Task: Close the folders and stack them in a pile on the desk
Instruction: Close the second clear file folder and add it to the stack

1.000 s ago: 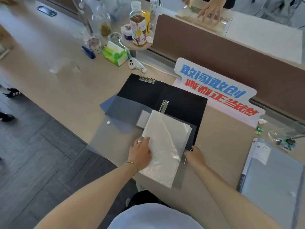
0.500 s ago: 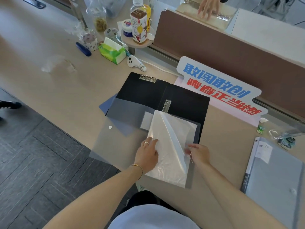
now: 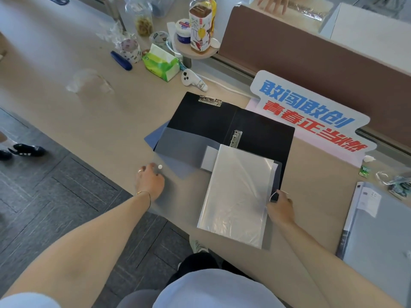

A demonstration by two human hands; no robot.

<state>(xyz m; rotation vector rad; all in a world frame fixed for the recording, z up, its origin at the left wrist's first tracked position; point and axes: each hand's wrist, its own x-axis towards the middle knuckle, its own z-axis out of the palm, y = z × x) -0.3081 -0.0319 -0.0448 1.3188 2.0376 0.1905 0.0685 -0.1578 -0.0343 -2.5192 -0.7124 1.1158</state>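
A grey display folder [image 3: 270, 238] lies open near the desk's front edge, its clear plastic sleeves [image 3: 238, 196] stacked flat on the right half. Its translucent front cover [image 3: 178, 196], with a white snap button [image 3: 160, 167], lies spread to the left. My left hand [image 3: 150, 182] rests on that cover beside the button, fingers curled at its edge. My right hand [image 3: 280, 203] pinches the folder's right edge next to a thin white loop. Behind them an open black clip folder [image 3: 200, 118] lies flat, on top of a blue folder [image 3: 155, 136]. A closed grey folder [image 3: 378, 230] lies at the far right.
A white sign with blue and red characters [image 3: 311, 112] lies behind the black folder. Back left stand a tissue pack [image 3: 162, 63], bottles [image 3: 200, 25], jars and a blue pen [image 3: 121, 60]. A brown partition [image 3: 311, 47] runs along the back. Another person's hand [image 3: 272, 3] is beyond it.
My left hand has left the clear sleeves and moved left onto the translucent cover by the snap button. The lifted sleeve has dropped flat. My right hand stayed at the right edge.
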